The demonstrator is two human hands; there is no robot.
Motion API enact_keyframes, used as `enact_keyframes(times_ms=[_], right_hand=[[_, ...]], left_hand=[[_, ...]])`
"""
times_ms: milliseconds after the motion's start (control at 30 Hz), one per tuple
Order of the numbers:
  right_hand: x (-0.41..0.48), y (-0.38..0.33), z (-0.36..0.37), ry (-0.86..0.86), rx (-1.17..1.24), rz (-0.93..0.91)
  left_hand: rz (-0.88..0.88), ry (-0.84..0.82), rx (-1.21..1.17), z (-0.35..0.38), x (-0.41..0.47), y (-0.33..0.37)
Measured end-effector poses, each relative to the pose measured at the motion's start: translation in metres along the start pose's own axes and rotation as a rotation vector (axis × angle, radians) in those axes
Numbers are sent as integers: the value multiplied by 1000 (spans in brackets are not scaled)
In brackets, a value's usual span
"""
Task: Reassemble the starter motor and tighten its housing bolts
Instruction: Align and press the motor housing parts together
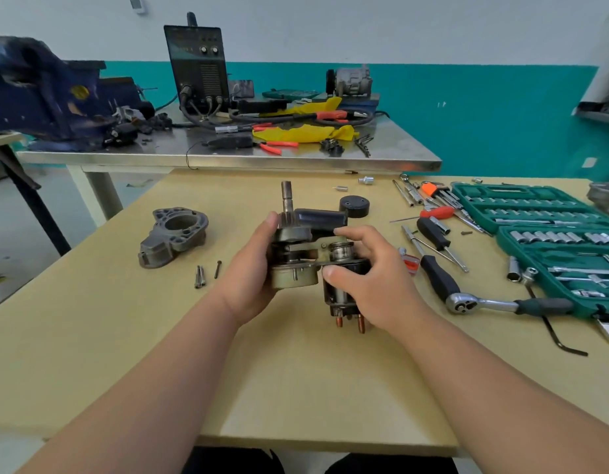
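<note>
The partly assembled starter motor [294, 254] stands at the middle of the wooden table [125, 336], its pinion shaft pointing up. My left hand [253, 268] grips its left side around the gear and the round plate. My right hand [368, 282] grips the black solenoid [335, 297] on its right side, copper terminals pointing toward me. The grey cast nose housing [175, 236] lies apart on the left. Three loose bolts [205, 273] lie between the housing and my left hand. A black ratchet wrench [481, 302] lies to the right.
A black round cap [354, 206] sits behind the motor. Screwdrivers and extension bars [433, 241] lie right of it, beside an open green socket set [549, 241]. Behind stands a steel bench [228, 155] with a blue vise [39, 94], a welder and pliers.
</note>
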State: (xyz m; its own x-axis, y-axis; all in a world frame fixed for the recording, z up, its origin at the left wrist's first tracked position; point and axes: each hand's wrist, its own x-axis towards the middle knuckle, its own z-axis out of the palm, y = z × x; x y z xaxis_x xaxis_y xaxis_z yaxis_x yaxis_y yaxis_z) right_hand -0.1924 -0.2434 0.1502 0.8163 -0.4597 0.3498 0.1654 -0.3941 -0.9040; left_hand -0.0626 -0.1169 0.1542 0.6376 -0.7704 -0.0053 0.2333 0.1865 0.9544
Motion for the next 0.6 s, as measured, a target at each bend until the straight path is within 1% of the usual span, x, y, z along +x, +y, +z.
enact_keyframes(times_ms=[133,267,433,533,600], right_hand=[[-1,4,3,-35,-16,4],[-1,6,5,-55,-11,-24],[-1,4,4,-75,-69,-78],[0,0,1,-131,-117,-82],[1,-3,-3,-195,-86,-53]], left_hand=[[51,16,118,1,-2,-3],[63,-56,171,-6,-7,1],[76,-133,244,-12,-6,4],[136,-129,307,-12,-8,5],[171,-134,330,-11,-11,6]])
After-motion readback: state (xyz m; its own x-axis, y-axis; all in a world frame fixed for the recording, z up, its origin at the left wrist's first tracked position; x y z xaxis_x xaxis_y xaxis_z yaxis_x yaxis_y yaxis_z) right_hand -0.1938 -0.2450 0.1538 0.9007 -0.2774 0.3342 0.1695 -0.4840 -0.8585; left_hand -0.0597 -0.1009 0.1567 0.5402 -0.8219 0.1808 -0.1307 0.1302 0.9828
